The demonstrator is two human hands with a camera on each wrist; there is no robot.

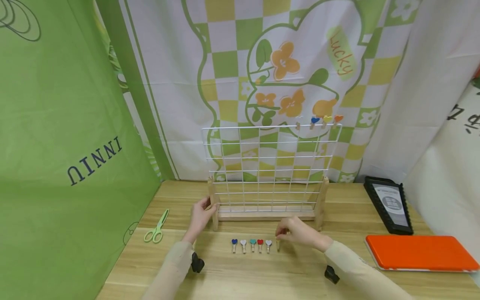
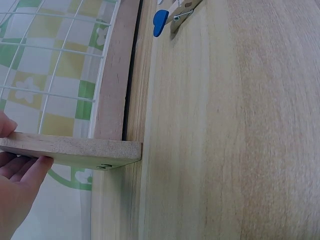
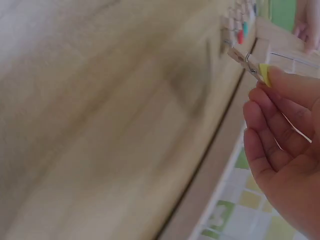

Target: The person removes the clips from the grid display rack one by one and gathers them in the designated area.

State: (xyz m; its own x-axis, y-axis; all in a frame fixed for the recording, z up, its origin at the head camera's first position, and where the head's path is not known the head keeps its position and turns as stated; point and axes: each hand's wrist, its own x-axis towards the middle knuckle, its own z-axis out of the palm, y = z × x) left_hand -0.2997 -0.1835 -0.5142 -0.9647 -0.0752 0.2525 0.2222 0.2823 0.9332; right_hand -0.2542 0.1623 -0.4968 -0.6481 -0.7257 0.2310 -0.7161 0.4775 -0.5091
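My left hand grips the left wooden post of a white wire grid rack, thumb on one side and fingers on the other. With thumb and fingertips my right hand pinches a small wooden clothespin with a yellow decoration, just above the table at the right end of a row. That row holds several heart clothespins: blue, white, teal, red and another white. Along the rack's top wire, at the right, are several more, including a blue-heart clothespin.
Green scissors lie to the left on the wooden table. At the right are a black tray-like item with a label and an orange flat case. Patterned curtains hang behind the rack and along the sides.
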